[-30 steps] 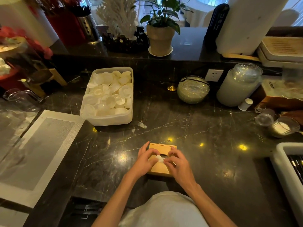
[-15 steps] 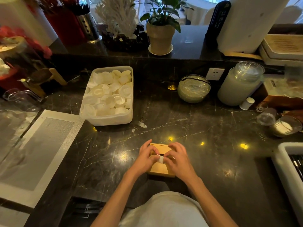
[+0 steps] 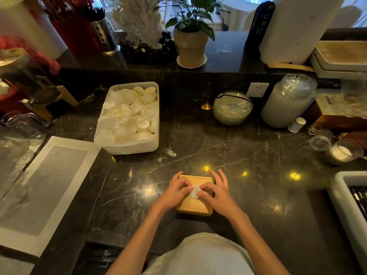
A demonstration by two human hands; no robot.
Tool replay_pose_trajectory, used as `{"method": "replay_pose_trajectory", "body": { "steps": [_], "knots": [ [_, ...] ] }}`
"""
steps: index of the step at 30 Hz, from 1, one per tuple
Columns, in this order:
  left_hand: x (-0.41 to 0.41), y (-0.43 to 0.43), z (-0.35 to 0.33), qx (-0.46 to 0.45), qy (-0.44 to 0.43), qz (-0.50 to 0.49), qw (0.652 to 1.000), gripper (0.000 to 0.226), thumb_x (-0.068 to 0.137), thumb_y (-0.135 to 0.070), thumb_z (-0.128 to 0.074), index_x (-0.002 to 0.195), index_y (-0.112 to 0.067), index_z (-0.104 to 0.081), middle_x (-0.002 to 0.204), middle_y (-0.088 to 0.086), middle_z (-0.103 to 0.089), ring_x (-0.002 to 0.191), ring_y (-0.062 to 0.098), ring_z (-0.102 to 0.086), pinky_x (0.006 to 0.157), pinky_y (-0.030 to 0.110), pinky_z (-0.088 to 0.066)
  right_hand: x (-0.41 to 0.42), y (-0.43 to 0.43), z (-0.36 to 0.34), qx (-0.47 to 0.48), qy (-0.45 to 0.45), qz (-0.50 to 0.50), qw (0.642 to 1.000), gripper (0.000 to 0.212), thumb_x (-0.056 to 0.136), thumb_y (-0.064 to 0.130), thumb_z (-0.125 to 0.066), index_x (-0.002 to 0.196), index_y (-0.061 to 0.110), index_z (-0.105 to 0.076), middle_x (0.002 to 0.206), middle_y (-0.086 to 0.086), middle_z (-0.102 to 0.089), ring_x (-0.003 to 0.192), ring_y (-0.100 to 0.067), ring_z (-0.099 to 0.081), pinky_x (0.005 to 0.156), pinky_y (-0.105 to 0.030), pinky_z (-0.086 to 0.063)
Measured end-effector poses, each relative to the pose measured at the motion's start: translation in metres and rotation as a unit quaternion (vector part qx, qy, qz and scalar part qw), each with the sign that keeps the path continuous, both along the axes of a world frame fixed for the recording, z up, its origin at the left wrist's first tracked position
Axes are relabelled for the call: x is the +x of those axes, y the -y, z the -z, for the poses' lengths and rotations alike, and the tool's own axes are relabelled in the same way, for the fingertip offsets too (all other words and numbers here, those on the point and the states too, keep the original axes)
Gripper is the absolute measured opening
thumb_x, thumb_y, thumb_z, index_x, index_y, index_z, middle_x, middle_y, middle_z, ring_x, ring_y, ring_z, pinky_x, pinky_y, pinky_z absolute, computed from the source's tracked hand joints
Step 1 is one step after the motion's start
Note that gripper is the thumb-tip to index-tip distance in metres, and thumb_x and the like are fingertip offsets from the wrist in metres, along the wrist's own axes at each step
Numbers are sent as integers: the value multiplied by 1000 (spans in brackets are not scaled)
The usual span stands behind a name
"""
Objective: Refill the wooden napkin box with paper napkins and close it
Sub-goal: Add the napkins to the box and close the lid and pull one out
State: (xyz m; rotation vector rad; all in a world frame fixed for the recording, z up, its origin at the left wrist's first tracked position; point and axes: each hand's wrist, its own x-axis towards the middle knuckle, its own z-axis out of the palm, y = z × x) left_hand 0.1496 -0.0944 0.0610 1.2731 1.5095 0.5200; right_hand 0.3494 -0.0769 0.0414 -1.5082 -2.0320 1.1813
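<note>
Dark marble counter [image 3: 248, 155] — both hands' fingertips on napkin [image 3: 194, 192] atop wooden box [image 3: 195, 205]

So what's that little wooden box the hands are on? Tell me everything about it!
The wooden box is small, square and light tan, like pale wood, with a thin groove framing its flat top. It sits flat on the dark marble counter, close to the person. A bit of white napkin pokes up from the middle of the top. The left hand and right hand rest on it, pinching the napkin.
</note>
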Motion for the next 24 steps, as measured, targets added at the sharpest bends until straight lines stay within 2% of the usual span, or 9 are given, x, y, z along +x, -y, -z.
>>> {"method": "replay_pose_trajectory", "body": {
  "steps": [4,6,8,15,19,24],
  "knots": [
    [-1,2,7,4,2,18,1000,12,96,-35,-58,98,-26,-66,164,-9,-5,150,17,-10,118,44,-19,-3,-4,4,-46,-36,18,998,16,93,36,-64,86,27,-75,160,8,-27,152,-15,0,120,-51,-7],
    [-2,2,9,1,3,24,1000,19,96,-34,-58,101,-17,-66,164,-8,-7,149,15,-13,116,38,-21,-6,-5,6,-61,-43,26,997,18,94,33,-63,83,25,-74,159,8,-29,151,-16,-4,121,-50,-8],
    [-3,1,8,-6,10,18,1000,18,97,-28,-57,95,-11,-63,161,-4,-12,142,12,-21,107,31,-24,-9,-5,6,-65,-49,31,996,19,95,33,-62,84,23,-73,158,8,-29,151,-14,-4,122,-52,-10],
    [-8,0,14,-9,36,9,999,16,98,-21,-56,97,-6,-63,149,-10,-22,137,14,-29,102,28,-26,-8,-6,5,-21,13,-52,998,27,92,51,-57,91,28,-73,165,10,-12,152,-15,11,119,-48,-8],
    [-7,2,15,-10,48,-7,999,16,98,-25,-57,91,-12,-62,151,-11,-23,131,10,-33,99,26,-29,-12,-6,10,-41,-7,-35,999,35,97,46,-54,84,21,-74,163,10,-21,152,-14,0,120,-47,-13],
    [-4,3,17,-2,46,-24,999,26,97,-31,-58,99,-7,-66,149,-15,-23,131,9,-32,102,29,-29,-14,-3,15,-60,-54,3,997,37,100,36,-53,75,15,-70,161,11,-26,152,-12,-8,121,-43,-15]
  ]
}}
